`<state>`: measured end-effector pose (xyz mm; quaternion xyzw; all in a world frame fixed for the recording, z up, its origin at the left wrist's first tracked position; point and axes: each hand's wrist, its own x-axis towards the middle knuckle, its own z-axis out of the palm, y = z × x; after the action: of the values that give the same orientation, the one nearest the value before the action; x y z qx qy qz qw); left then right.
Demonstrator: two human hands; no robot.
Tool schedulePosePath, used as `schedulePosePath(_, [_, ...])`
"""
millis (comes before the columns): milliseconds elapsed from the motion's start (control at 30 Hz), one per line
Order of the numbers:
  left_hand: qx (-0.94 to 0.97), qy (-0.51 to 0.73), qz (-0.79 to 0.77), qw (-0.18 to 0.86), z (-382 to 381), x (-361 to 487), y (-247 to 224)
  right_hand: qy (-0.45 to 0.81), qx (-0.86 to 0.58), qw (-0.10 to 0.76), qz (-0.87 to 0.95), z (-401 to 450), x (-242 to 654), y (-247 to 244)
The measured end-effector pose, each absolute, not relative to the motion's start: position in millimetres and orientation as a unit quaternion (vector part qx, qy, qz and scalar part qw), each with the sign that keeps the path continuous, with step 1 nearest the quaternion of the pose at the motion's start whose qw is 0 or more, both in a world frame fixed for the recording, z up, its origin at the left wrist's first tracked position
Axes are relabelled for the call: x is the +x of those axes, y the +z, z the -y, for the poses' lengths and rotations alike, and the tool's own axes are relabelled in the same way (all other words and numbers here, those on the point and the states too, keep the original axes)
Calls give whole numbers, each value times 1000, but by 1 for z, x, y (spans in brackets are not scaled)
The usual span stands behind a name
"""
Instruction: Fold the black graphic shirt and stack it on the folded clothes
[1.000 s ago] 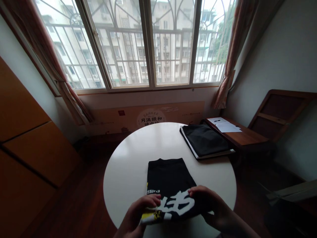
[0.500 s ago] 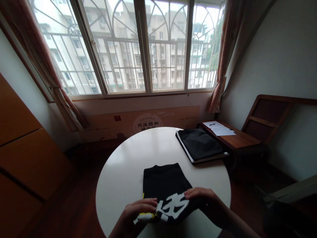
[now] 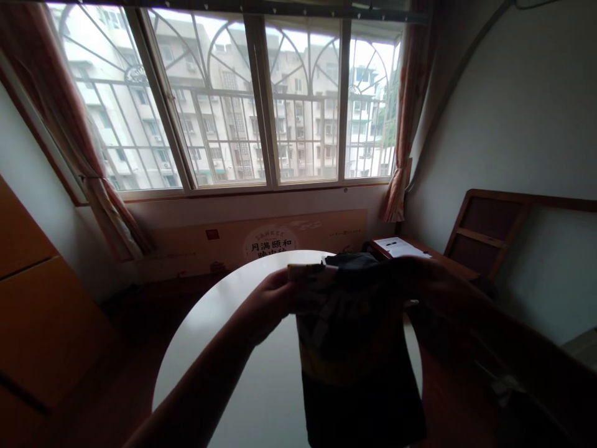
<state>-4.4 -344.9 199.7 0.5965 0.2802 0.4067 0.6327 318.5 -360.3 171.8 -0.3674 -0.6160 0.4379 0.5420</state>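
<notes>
A folded black garment (image 3: 359, 373) hangs upright in front of me, raised over the round white table (image 3: 196, 367). Pale print and a dull yellowish band show faintly on its shaded side. My left hand (image 3: 273, 292) is closed on its upper left corner, beside a white and yellow edge. At the upper right, my right hand (image 3: 422, 277) grips the other corner, though deep shadow blurs its fingers. Behind the garment, a black folded cloth stack (image 3: 347, 260) is mostly hidden, with only its far edge showing.
A wooden bench (image 3: 452, 270) bearing white papers (image 3: 398, 247) stands beyond the table to the right. Barred windows (image 3: 303, 112) with tied curtains (image 3: 396, 180) fill the far wall. An orange cabinet (image 3: 28, 311) stands on the left.
Both hands have lifted the folded garment off the tabletop, and it now hangs from them, covering most of the black stack. The view has tilted up and turned slightly right.
</notes>
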Motion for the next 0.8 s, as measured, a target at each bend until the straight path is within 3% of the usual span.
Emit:
schedulePosePath(167, [587, 429, -228, 648, 258, 49, 224, 477, -355, 556, 580, 279, 360, 211])
schedulePosePath(433, [658, 501, -243, 507, 123, 121, 229, 367, -353, 664, 548, 142, 407, 217])
schedulePosePath(533, [698, 496, -252, 451, 102, 138, 195, 323, -363, 653, 581, 123, 428, 183])
schedulePosePath(800, [822, 369, -302, 311, 148, 155, 9, 234, -521, 418, 706, 171, 483, -8])
